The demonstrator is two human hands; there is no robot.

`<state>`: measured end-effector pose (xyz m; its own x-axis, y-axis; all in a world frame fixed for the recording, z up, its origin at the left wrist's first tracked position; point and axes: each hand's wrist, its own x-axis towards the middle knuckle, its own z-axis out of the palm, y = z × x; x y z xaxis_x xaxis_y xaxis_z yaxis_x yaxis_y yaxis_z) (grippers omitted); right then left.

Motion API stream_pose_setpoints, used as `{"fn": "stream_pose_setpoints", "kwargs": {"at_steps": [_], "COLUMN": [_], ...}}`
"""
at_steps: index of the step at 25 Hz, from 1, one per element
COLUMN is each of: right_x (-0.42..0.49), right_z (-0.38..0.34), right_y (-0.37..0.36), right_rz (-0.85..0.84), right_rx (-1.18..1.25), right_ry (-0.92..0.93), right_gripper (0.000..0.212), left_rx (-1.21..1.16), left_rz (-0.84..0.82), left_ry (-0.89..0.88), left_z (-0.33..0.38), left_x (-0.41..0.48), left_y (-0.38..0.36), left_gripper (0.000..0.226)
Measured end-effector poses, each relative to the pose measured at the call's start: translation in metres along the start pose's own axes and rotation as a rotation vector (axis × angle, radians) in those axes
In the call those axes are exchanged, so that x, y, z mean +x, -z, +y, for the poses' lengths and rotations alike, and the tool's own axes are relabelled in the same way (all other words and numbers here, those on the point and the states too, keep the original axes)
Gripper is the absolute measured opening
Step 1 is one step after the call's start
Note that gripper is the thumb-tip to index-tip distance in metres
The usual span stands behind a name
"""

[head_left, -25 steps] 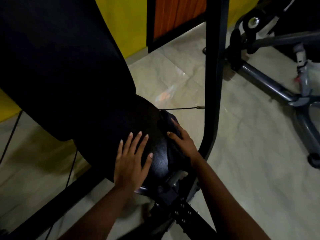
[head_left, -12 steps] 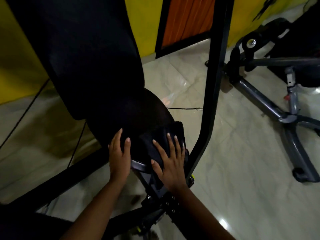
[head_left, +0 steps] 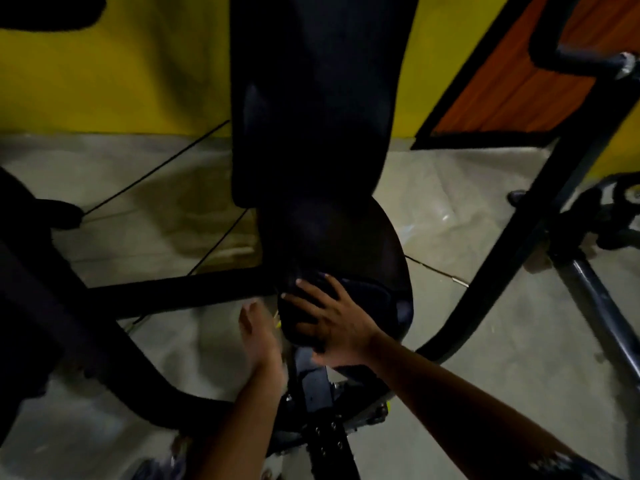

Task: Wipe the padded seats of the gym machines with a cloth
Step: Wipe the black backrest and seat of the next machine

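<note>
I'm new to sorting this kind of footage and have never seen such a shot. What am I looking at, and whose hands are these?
This single picture comes from a camera worn on a person's head, looking forward and down. The two bare arms reaching in from the bottom are therefore the wearer's own.

The big dark shape is a gym machine. It has a padded seat with a tall backrest pad rising behind it, and a black metal frame standing on a pale tiled floor.

The right hand lies flat with fingers spread, pressing a dark cloth onto the front of the seat. The left hand is blurred and open beside the seat's left edge. Whether it touches the seat is unclear.
</note>
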<state>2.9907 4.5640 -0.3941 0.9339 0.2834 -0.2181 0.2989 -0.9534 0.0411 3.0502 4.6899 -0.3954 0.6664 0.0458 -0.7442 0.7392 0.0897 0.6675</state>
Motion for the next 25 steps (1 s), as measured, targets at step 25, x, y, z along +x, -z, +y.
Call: {"fn": "stream_pose_setpoints", "kwargs": {"at_steps": [25], "right_x": [0.231], "right_z": [0.154], "right_y": [-0.002], "right_rz": [-0.081], "right_rx": [0.189], "right_ry": [0.218], "right_gripper": [0.072], "left_rx": [0.21], "left_rz": [0.241], "left_ry": [0.022], "left_z": [0.018], "left_x": [0.066], "left_y": [-0.092], "left_gripper": [0.06]}}
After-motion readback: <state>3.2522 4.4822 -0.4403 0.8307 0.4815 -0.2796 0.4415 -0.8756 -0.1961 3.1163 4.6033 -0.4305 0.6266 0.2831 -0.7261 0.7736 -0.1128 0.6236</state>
